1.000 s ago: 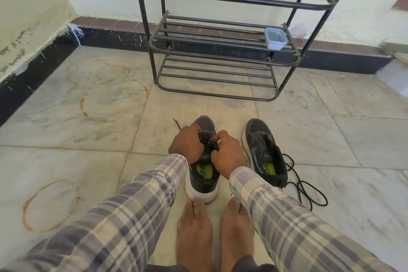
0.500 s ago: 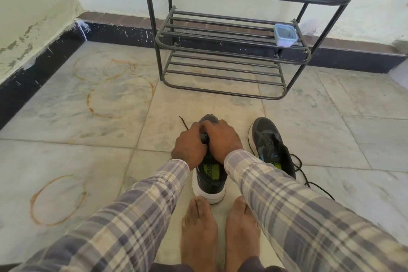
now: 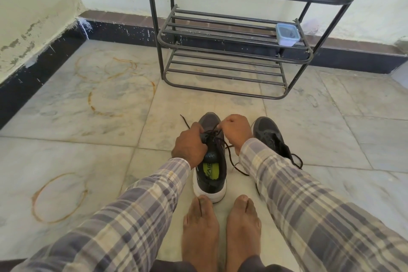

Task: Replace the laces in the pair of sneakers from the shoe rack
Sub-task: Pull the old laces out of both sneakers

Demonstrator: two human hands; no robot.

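Dark sneaker (image 3: 210,172) on floor (image 3: 88,150), directly under both hands, heel toward bare feet (image 3: 201,227). Black lace (image 3: 228,154) stretches from left hand across to right hand; loose end trails below right wrist. Left hand (image 3: 191,144) curled over eyelet area, gripping lace there. Right hand (image 3: 236,130) fisted, pinching lace above toe end. Second sneaker (image 3: 268,134) just right of right hand. Shoe rack (image 3: 234,35) beyond hands, lidded container (image 3: 287,34) on middle shelf.
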